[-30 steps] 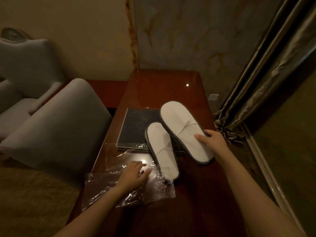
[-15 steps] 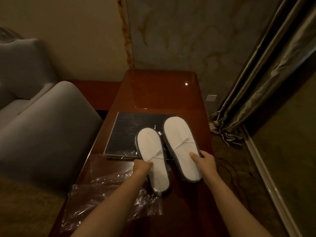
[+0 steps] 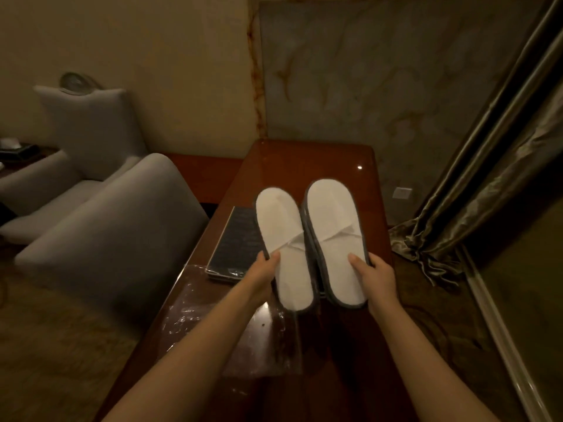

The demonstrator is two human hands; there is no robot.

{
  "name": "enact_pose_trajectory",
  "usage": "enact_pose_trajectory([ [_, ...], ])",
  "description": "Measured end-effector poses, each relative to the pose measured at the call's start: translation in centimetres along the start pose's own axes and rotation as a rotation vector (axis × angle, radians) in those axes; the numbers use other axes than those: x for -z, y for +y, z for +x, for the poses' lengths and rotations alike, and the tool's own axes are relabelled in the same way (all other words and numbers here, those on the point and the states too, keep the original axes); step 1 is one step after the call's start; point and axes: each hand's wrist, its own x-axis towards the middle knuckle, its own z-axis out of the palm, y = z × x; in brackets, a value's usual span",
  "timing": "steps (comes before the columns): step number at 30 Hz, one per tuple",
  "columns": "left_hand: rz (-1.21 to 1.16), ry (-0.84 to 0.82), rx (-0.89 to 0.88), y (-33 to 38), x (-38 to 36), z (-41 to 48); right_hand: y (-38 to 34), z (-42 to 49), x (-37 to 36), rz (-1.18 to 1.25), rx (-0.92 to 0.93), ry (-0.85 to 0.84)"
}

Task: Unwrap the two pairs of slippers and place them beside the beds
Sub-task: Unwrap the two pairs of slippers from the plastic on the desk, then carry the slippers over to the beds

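Observation:
Two white slippers with grey edging are held side by side above the wooden table [image 3: 307,159], toes pointing away from me. My left hand [image 3: 264,269] grips the left slipper [image 3: 285,236] at its outer edge, thumb on the insole. My right hand [image 3: 373,274] grips the right slipper [image 3: 333,220] the same way. The empty clear plastic wrapper [image 3: 213,327] lies flat on the table under my left forearm. A dark flat packet [image 3: 236,242] in clear film lies on the table behind the wrapper; what it holds I cannot tell.
A grey upholstered chair [image 3: 100,239] stands close to the table's left side, with a grey sofa [image 3: 70,153] behind it. Heavy curtains [image 3: 475,184] hang at the right, bunched on the floor. A marble wall panel [image 3: 380,71] backs the table.
Both slippers have been lifted off the table and brought together. My left hand left the wrapper and took hold of the left slipper.

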Motion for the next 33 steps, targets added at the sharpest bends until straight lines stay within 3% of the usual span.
enact_pose_trajectory([
  [8,-0.048,-0.083,-0.164,4.7,0.0,-2.7,-5.5,-0.8,-1.0,0.126,0.131,-0.024],
  [16,0.018,0.173,-0.423,6.8,5.5,-6.0,-9.8,-3.8,-6.4,0.132,0.216,-0.184],
  [26,-0.062,0.588,-0.478,5.5,24.9,-12.5,-9.2,-13.7,-23.9,-0.06,0.271,-0.558],
  [33,-0.379,0.709,-0.416,0.7,43.4,-19.7,-4.6,-26.0,-39.7,-0.144,0.184,-0.806],
])
